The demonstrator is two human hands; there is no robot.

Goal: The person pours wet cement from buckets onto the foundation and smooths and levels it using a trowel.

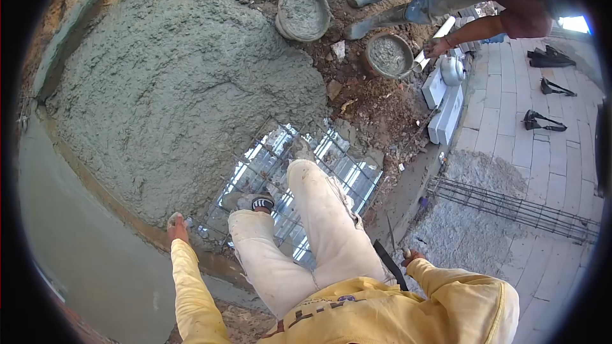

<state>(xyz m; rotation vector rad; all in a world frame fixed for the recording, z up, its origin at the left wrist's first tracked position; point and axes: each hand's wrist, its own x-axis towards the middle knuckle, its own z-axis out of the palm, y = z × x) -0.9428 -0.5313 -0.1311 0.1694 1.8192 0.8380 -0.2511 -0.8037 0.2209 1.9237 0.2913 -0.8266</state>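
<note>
My left hand (178, 228) is low at the front edge of the wet concrete (185, 89), by the board edging. Its fingers look curled and have grey on them; whether they hold anything is hidden. My right hand (413, 257), out to the right of my legs, is closed round the handle of what looks like a trowel (391, 232), its thin dark blade seen edge-on. Between concrete and rubble, my feet stand on a steel bar grid (312, 207) over shiny sheeting.
Another person (446, 9) bends at the top right, one hand near a mortar-filled bucket (389, 55). A second bucket (303, 13) stands beside the concrete. A kettle (452, 71), white blocks (446, 114) and a rebar cage (510, 207) lie to the right.
</note>
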